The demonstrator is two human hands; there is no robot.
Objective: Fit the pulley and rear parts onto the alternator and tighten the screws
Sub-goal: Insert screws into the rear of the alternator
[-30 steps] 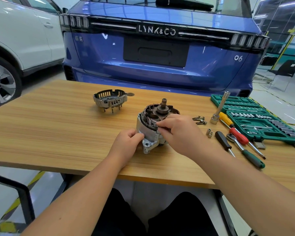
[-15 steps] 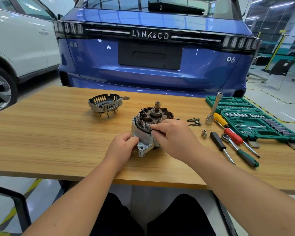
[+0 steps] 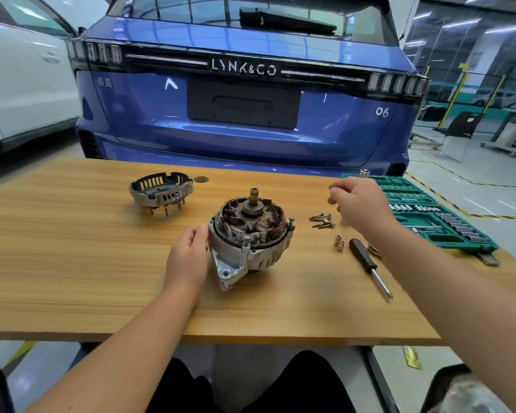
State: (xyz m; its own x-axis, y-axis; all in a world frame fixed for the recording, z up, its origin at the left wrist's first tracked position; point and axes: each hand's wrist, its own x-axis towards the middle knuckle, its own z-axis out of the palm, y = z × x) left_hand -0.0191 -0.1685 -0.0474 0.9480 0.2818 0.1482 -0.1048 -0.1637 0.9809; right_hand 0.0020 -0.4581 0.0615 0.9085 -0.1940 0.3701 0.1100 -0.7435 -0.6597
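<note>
- Alternator body of dull grey cast metal (image 3: 248, 248) stands near the middle of the surface, open end up, showing copper windings, dark rotor claws and a short brass-coloured shaft stub (image 3: 253, 194) at the top; a mounting lug with a hole juts out toward the near edge.
- Left hand (image 3: 188, 257) rests against the housing's left side, fingers loosely curved on the rim rather than wrapped round it.
- Right hand (image 3: 359, 201) hovers above the surface to the right of the alternator, fingers loosely curled and slightly blurred; whether they hold anything cannot be told.
- Small dark screws (image 3: 322, 221) lie in a loose cluster just below that hand, between the alternator and the tool tray.
- Slotted grey rear cover with downward pins (image 3: 161, 190) sits well apart at the back left, a small flat round piece (image 3: 200, 179) beside it.
- Black-handled screwdriver (image 3: 367, 262) and small silver sockets (image 3: 339, 242) lie to the right.
- Green plastic socket-set tray (image 3: 447, 242) occupies the right edge.
- Blue car (image 3: 245, 114) behind reads "LYNK&CO" across the tailgate and "06" on the right; a white car (image 3: 24, 84) stands at left.
- Light wood-grain surface (image 3: 72, 263) sits on a pale workshop floor with yellow-black hazard lines.
</note>
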